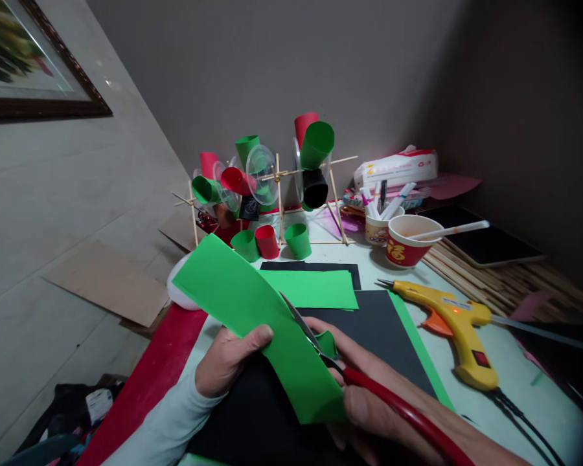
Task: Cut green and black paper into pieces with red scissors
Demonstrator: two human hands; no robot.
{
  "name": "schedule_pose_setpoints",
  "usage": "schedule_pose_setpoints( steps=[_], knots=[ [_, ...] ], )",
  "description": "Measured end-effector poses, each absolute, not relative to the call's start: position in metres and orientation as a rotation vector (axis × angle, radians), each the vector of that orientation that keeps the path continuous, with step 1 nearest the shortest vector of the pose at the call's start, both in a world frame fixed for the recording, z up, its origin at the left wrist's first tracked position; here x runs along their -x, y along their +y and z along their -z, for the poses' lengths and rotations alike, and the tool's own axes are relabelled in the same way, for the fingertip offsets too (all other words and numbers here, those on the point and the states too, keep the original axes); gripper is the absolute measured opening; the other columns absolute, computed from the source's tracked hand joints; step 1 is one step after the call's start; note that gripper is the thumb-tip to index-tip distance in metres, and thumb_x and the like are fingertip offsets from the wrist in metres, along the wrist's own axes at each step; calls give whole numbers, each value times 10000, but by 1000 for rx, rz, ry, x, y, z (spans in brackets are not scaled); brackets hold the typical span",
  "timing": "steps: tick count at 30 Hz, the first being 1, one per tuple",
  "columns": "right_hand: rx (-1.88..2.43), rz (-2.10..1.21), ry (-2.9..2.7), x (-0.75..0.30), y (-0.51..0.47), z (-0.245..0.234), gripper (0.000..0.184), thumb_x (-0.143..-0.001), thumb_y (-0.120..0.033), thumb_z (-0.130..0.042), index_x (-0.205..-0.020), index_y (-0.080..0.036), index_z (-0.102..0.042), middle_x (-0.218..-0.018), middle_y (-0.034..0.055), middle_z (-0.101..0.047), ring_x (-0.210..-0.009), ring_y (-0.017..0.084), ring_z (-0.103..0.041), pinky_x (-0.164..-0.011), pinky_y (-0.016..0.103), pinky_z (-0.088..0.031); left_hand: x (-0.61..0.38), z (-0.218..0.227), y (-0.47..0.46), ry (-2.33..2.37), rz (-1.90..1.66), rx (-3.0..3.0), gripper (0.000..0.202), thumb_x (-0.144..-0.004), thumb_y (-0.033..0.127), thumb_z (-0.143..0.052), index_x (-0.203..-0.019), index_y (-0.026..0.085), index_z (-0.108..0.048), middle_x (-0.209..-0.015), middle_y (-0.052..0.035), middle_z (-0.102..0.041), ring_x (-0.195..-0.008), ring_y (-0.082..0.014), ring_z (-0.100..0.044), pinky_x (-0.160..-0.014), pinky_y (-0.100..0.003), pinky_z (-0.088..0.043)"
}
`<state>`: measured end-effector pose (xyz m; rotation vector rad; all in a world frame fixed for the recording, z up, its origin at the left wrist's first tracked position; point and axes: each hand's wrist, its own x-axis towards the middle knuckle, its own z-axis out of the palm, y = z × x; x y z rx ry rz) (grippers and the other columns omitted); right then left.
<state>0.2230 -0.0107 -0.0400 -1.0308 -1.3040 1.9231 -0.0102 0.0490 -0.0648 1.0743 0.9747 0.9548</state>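
My left hand [226, 366] grips a long strip of green paper [243, 304] from below, thumb on top, and holds it up over the table. My right hand [364, 395] is closed around red-handled scissors [393, 404]. Their blades [301, 320] are open and bite into the right edge of the strip, where a small flap of green curls up. Under both hands lies a black sheet [379, 323].
A yellow hot-glue gun [459, 323] lies to the right, its cord trailing to the front. Behind are another green sheet [311, 288], a red-and-white cup [408, 243] with a stick in it, a cup of markers [381, 217], and a stick frame with paper cylinders [267, 188].
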Motion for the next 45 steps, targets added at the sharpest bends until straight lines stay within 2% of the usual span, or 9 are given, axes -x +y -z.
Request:
schedule_pose_setpoints(
  steps=[8, 15, 21, 26, 29, 33, 38, 42, 45],
  knots=[
    [958, -2020, -1248, -223, -7, 50, 936, -919, -680, -530, -1609, -273, -46, -651, -53, -551, -596, 117, -486, -569, 234, -343, 17, 74, 50, 956, -685, -1261, 363, -753, 468, -810, -974, 180, -803, -1050, -113, -797, -1119, -351, -682, -1002, -454, -496],
    [955, -1916, -1125, -210, -6, 57, 1021, -786, -766, -615, -1569, -277, -180, -628, -61, -560, -427, 71, -377, -400, 168, -295, 10, 72, 48, 957, -652, -1303, 382, -730, 489, -818, -969, 191, -806, -977, -101, -806, -1026, -328, -708, -1002, -461, -495],
    [1028, -1646, -1119, -217, 7, 54, 756, -879, -716, -527, -1442, -261, -308, -611, -89, -544, -375, 81, -368, -360, 180, -314, 11, 63, 55, 1091, -977, -1050, 330, -679, 316, -876, -959, 172, -775, -977, -92, -808, -987, -311, -734, -912, -406, -570],
    [1420, -1244, -1782, -218, 13, 54, 394, -908, -563, -614, -1083, -210, -606, -648, -33, -600, -545, 130, -524, -532, 240, -385, 37, 30, 80, 1142, -1334, -915, 341, -689, 205, -850, -1016, 218, -756, -981, -7, -812, -1003, -285, -732, -811, -313, -632],
    [1549, -882, -2232, -215, 8, 50, 297, -919, -493, -616, -999, -208, -637, -743, 15, -676, -661, 181, -606, -600, 274, -388, 56, 19, 83, 1126, -1393, -909, 424, -712, 130, -811, -1116, 229, -726, -979, 47, -808, -1018, -267, -722, -802, -289, -633],
    [1657, -615, -2467, -214, -5, 44, 145, -884, -266, -622, -997, -177, -640, -926, 98, -697, -824, 263, -647, -629, 318, -386, 76, 26, 76, 1184, -1238, -945, 428, -690, 141, -832, -1100, 209, -729, -872, 20, -802, -773, -234, -744, -687, -297, -626],
    [1731, -497, -2537, -225, -21, 47, 239, -906, -162, -523, -1113, -164, -643, -1035, 138, -656, -935, 300, -610, -749, 388, -463, 88, 35, 79, 1254, -899, -1154, 399, -533, 207, -925, -907, 205, -786, -796, -55, -791, -694, -273, -727, -570, -292, -591],
    [1814, -477, -2516, -240, -30, 47, 296, -933, -218, -511, -1198, -187, -641, -1101, 159, -645, -984, 337, -596, -849, 504, -479, 83, 35, 91, 1194, -541, -1493, 477, -538, 196, -895, -1002, 247, -796, -935, -52, -804, -857, -326, -731, -740, -351, -583],
    [1787, -515, -2286, -246, -28, 42, 512, -963, -340, -530, -1431, -141, -477, -1330, 213, -578, -1201, 371, -536, -997, 547, -433, 71, 44, 98, 1207, -427, -1770, 563, -502, 284, -920, -1052, 268, -797, -1092, -79, -788, -1027, -375, -698, -874, -374, -533]
  ],
)
